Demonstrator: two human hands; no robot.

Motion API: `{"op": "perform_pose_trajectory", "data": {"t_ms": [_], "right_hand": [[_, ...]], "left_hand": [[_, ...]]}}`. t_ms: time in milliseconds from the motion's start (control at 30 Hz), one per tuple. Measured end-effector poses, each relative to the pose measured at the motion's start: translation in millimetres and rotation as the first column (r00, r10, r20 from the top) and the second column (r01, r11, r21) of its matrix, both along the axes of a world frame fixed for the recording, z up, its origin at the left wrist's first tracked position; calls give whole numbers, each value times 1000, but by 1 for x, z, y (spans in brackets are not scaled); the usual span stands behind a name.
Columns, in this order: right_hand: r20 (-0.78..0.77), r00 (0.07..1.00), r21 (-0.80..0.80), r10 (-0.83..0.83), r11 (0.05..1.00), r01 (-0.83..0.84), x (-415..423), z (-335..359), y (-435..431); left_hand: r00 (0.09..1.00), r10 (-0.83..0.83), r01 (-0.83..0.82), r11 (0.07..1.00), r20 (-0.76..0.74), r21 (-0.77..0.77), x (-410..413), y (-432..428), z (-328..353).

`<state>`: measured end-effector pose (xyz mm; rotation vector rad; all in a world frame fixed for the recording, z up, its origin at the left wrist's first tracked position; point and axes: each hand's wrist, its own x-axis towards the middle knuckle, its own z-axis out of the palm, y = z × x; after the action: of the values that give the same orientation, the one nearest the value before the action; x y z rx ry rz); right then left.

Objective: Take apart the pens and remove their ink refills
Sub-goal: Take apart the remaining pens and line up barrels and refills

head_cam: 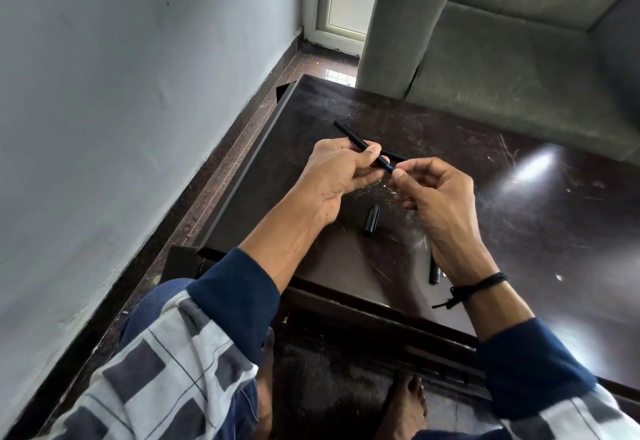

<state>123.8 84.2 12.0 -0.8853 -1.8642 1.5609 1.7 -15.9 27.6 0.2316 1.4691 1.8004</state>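
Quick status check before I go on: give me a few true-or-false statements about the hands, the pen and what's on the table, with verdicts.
1. The left hand grips a black pen. True.
2. The right hand lies flat on the table. False: it is raised and pinches the near end of the black pen.
3. A loose black cap lies on the table, on the near side of the hands. True.
4. The table is white. False: it is dark brown and scratched.
5. Another black piece lies on the table, partly hidden by the right wrist. True.
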Motion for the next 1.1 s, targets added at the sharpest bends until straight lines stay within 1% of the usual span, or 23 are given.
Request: {"op": "perform_pose_trajectory", "data": {"t_ms": [167,300,433,533,600,667,767,867,933,1033,1067,1100], "right_hand": [[35,999,27,12,1000,-13,2,1,7],[114,991,19,72,997,-74,4,-1,13],[244,956,37,162,984,-176,9,5,25],[356,926,113,124,978,-174,15,9,36],[446,893,220,54,961,-168,17,6,44],[528,849,284,5,942,-182,18,2,48],[607,794,306,28,914,-266,16,-1,40],[715,698,336,41,855,-394,12,-2,28],[767,642,346,27,824,-448,11,-3,23],[799,600,351,24,792,-499,10,-5,21],[798,602,351,26,792,-500,10,-6,21],[782,623,356,30,799,-485,10,-6,22]], "left_hand": [[998,47,-48,998,33,29,-3,0,0],[995,93,-94,995,39,32,-6,1,-2],[985,162,-164,986,54,37,-14,-1,-2],[966,243,-249,966,91,69,-21,-2,-1],[955,281,-289,954,99,83,-24,-2,-2],[951,292,-301,949,102,90,-25,-2,-3],[955,278,-287,954,100,86,-22,0,-4],[961,263,-270,960,90,72,-20,1,-4],[960,262,-270,960,96,79,-20,1,-5],[958,265,-274,958,106,84,-20,1,-4],[958,264,-274,958,114,86,-20,1,-4],[957,260,-272,958,125,89,-19,0,-4]]}}
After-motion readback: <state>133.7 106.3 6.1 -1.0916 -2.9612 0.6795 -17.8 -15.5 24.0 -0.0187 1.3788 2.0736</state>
